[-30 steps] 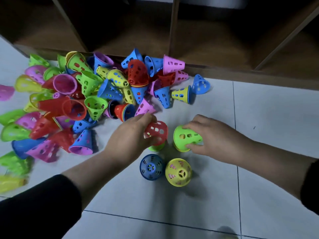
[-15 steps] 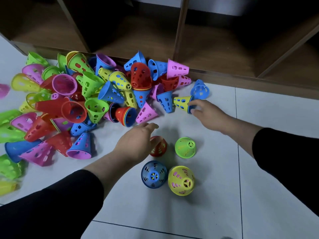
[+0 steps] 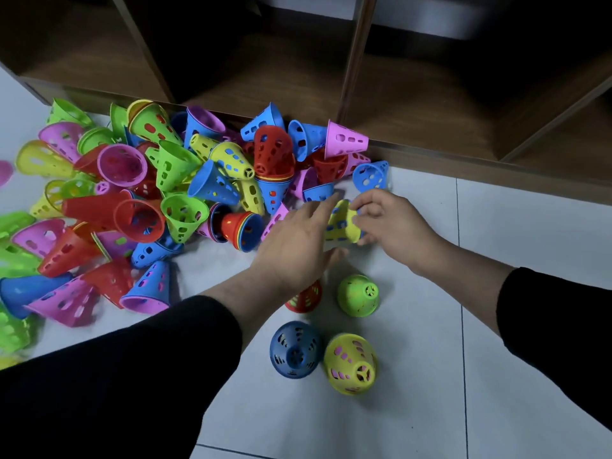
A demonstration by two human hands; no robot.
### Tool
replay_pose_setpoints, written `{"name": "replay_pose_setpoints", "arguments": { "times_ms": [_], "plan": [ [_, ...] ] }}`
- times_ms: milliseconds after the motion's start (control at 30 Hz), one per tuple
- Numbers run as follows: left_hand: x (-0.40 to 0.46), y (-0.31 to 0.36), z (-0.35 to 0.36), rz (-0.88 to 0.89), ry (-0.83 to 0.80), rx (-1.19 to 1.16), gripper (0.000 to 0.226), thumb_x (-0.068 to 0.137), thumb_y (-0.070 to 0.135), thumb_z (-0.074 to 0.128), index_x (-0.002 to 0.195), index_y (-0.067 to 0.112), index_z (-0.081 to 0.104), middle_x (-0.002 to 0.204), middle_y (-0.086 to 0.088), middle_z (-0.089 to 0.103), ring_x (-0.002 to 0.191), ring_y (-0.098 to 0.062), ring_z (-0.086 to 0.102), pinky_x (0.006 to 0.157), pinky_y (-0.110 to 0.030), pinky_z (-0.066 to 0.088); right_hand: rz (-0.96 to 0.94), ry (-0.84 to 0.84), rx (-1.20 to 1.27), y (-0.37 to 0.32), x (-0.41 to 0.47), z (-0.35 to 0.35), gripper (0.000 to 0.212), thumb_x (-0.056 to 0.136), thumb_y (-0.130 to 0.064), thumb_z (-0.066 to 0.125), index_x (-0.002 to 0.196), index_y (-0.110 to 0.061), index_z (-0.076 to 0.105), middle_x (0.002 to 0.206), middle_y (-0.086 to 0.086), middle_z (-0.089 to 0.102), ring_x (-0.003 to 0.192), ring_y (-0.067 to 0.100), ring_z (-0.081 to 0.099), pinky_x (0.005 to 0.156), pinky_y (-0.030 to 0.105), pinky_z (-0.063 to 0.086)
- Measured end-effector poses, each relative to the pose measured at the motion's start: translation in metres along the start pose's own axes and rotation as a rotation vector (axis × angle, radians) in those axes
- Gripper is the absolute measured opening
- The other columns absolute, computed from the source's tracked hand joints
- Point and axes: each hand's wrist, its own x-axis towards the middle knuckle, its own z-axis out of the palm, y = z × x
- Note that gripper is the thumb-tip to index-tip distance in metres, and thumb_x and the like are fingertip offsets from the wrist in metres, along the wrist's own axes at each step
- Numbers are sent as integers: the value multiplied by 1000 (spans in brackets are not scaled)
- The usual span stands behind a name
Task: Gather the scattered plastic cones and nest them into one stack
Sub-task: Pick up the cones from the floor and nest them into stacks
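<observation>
A big heap of perforated plastic cones in red, blue, green, yellow and pink lies on the floor at the left. My right hand grips a yellow cone with a blue one nested in it at the heap's right edge. My left hand reaches over with fingers spread, touching that same cone. Standing upright nearer me are a red cone, partly under my left wrist, a green cone, a blue cone and a yellow cone.
A dark wooden shelf unit with open compartments runs along the back, its base edge touching the heap. The floor is pale tile with grout lines. Loose cones spill past the left edge of view.
Both hands left the red and green upright cones and moved toward the heap. My right hand took hold of the yellow-and-blue cone and my left hand came up beside it.
</observation>
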Motion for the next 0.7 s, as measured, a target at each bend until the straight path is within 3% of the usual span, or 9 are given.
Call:
{"name": "replay_pose_setpoints", "arguments": {
  "times_ms": [100, 200, 267, 333, 400, 500, 567, 700],
  "plan": [
    [21, 9, 3, -46, -67, -42, 70, 84, 53, 68, 141, 24, 37, 117, -8, 53, 104, -31, 57, 81, -38, 48, -24, -112, 57, -8, -6, 7, 15, 94, 1, 59, 109, -2, 56, 80, 8, 61, 61, 12, 55, 58, 19, 48],
    [26, 0, 1, -182, -35, -119, 67, 81, 52, 72, 134, 22, 43, 117, -9, 54, 101, -31, 58, 79, -35, 46, -158, 124, -204, 5, 22, -10, 13, 97, -18, 61, 106, -10, 59, 80, 2, 64, 65, 9, 58, 66, 27, 47],
    [19, -10, -3, -272, 49, -214, 71, 78, 53, 74, 134, 21, 43, 114, -7, 60, 99, -28, 60, 82, -37, 49, -200, 276, -578, 18, 50, -35, 23, 95, -18, 59, 118, -17, 57, 102, 4, 63, 87, 20, 61, 79, 35, 48],
    [6, -16, -7, -335, 97, -308, 70, 76, 52, 76, 131, 23, 43, 99, 1, 62, 90, -20, 61, 76, -34, 49, -137, 219, -883, 27, 75, -58, 49, 92, -7, 56, 138, -21, 46, 134, 8, 52, 119, 31, 52, 99, 38, 43],
    [-8, -20, -10, -361, 109, -369, 67, 75, 50, 78, 127, 24, 44, 89, 6, 60, 83, -14, 61, 71, -32, 50, -115, 101, -1020, 29, 91, -67, 67, 89, 0, 53, 149, -25, 35, 151, 3, 40, 133, 32, 41, 108, 40, 37],
    [-25, -24, -13, -376, 103, -422, 64, 75, 49, 80, 124, 25, 46, 88, 13, 57, 81, -4, 59, 69, -23, 49, -156, 2, -1105, 33, 102, -66, 78, 85, 2, 55, 152, -28, 31, 152, -1, 39, 132, 32, 41, 104, 43, 41],
    [-33, -25, -15, -386, 111, -439, 62, 76, 49, 79, 123, 28, 47, 88, 15, 57, 80, 2, 58, 64, -11, 44, -182, 41, -1193, 37, 104, -66, 72, 85, -11, 68, 148, -29, 38, 141, 3, 44, 124, 32, 43, 96, 43, 44],
    [-50, -30, -24, -396, 151, -459, 64, 75, 51, 79, 127, 32, 48, 91, 16, 60, 81, 3, 58, 63, -10, 43, -256, 8, -1273, 45, 97, -64, 65, 77, -33, 80, 132, -25, 47, 135, 2, 47, 121, 31, 44, 92, 46, 42]
  ]
}}
